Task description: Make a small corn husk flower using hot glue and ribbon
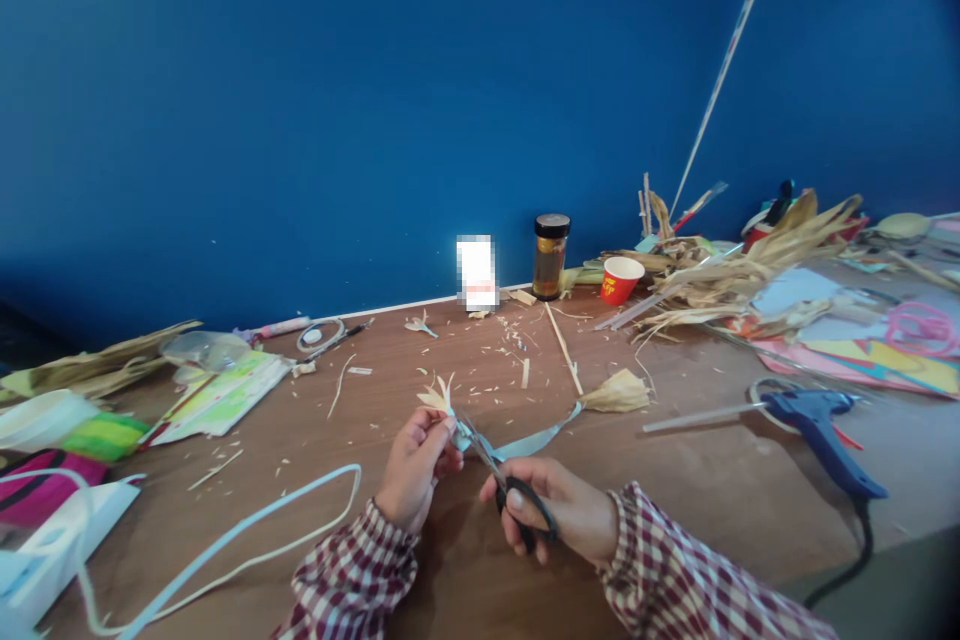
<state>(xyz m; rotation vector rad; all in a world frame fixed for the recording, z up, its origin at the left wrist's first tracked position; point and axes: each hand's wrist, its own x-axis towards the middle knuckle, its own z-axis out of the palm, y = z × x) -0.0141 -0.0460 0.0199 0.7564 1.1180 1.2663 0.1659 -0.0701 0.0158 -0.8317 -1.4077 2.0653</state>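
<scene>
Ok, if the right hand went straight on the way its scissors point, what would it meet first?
Probably the pale flower-like piece, at its blue base, held in the left hand; the scissors look close beside it, but depth is unclear.

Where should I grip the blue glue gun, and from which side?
By the handle of the glue gun, probably, from the near side: it slants that way, away from the glue stick jutting left, with the cord leaving its lower end.

scissors (pixel 495 470) left of glue gun (pixel 821 428), cup (pixel 619 284) right of jar (pixel 550 262)
</scene>
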